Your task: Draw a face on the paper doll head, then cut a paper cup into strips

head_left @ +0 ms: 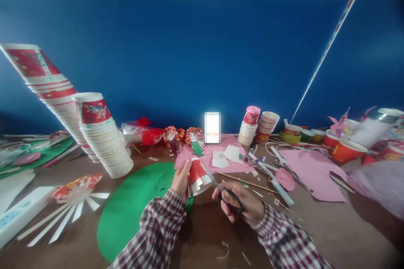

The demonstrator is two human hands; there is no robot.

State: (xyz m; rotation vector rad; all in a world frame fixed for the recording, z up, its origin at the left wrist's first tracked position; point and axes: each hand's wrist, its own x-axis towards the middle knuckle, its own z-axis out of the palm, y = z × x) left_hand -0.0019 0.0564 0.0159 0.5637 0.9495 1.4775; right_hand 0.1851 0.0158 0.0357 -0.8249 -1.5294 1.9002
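Near the middle of the table, my left hand (181, 180) grips a red and white paper cup (199, 175) by its left side. The cup is tilted, and its lower edge looks cut into strips. My right hand (236, 202) is closed around the black handles of a pair of scissors (232, 200). The scissor blades point up and left, beside the cup's right side. Under my left forearm lies a green round sheet (132, 206). Behind the cup, white paper pieces (220, 159) rest on a pink sheet (186, 160).
Tall cup stacks (105, 143) lean at the left, near a cup cut into strips (78, 197) and a white power strip (22, 212). Shorter stacks (249, 128) stand at the back. Pens, another pink sheet (318, 172) and orange cups (347, 150) lie right. A blue wall (189, 50) rises behind.
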